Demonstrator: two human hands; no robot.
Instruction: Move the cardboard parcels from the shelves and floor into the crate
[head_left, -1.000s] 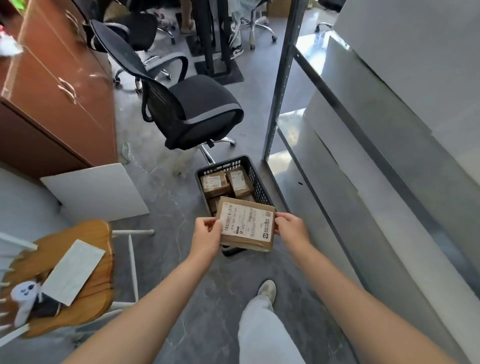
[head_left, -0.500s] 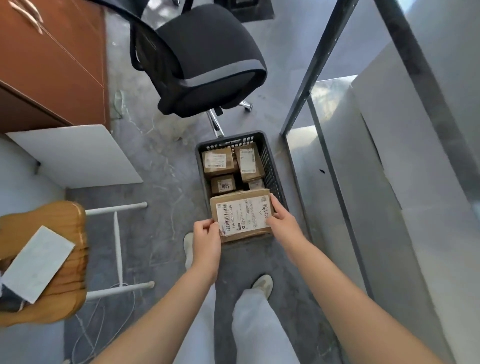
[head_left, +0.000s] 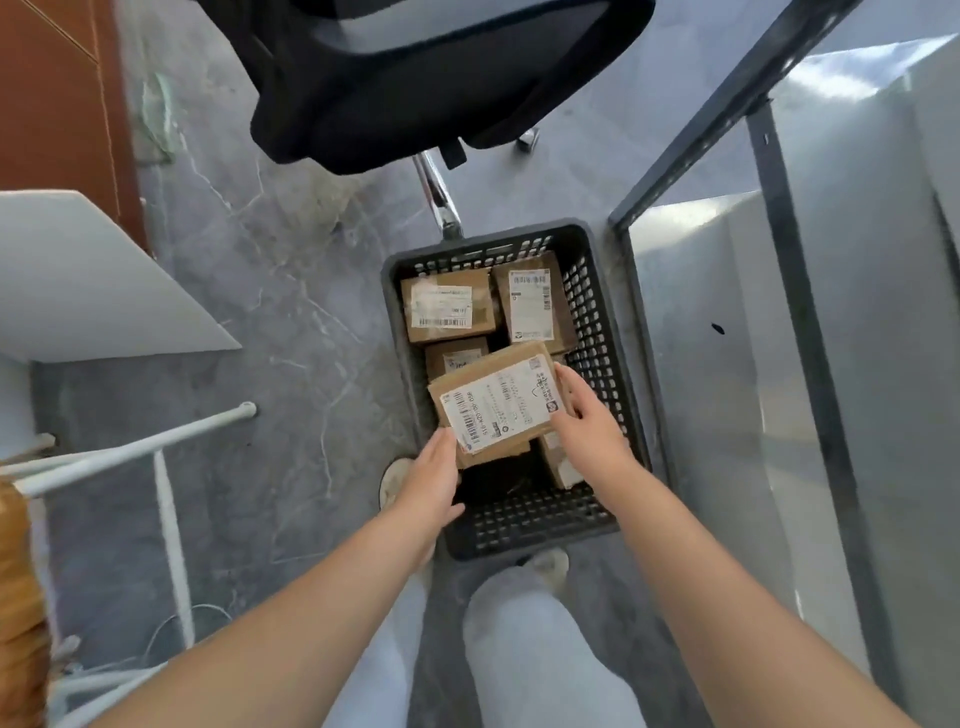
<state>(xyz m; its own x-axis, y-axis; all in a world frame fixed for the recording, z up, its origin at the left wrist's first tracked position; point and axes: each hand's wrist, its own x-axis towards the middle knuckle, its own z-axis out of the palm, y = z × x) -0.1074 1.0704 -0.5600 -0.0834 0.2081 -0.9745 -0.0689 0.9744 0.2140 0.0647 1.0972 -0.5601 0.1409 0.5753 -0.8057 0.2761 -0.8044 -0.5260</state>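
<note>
Held parcel (head_left: 496, 402) label-up, tilted, low over middle of black crate (head_left: 602, 332); not yet seated

Left hand (head_left: 431, 480) at near-left corner, fingers curled under edge, thumb side against cardboard. Right hand (head_left: 584, 423) along right edge, fingers pressed together and wrapped over the side, pinching parcel between both hands

Already in crate: 2 labelled parcels at far end, left one (head_left: 447, 306) and right one (head_left: 535, 301), lying flat; 1 smaller parcel (head_left: 457, 358) partly under held one; another parcel (head_left: 561, 462) on edge against right wall. Near end of crate looks bare, mesh floor showing

Crate on grey floor (head_left: 291, 338), just beside shelf frame (head_left: 800, 291), office chair (head_left: 415, 78) above its far end

Judgement on placing well:
- lower toward bare near end rather than stacking on smaller parcel
- level out before letting go, so no rocking on parcel beneath
- clear right fingers first; little room beside upright parcel and wall
- release low, no drop

Risk: resting half on neighbour, ending tilted
</note>
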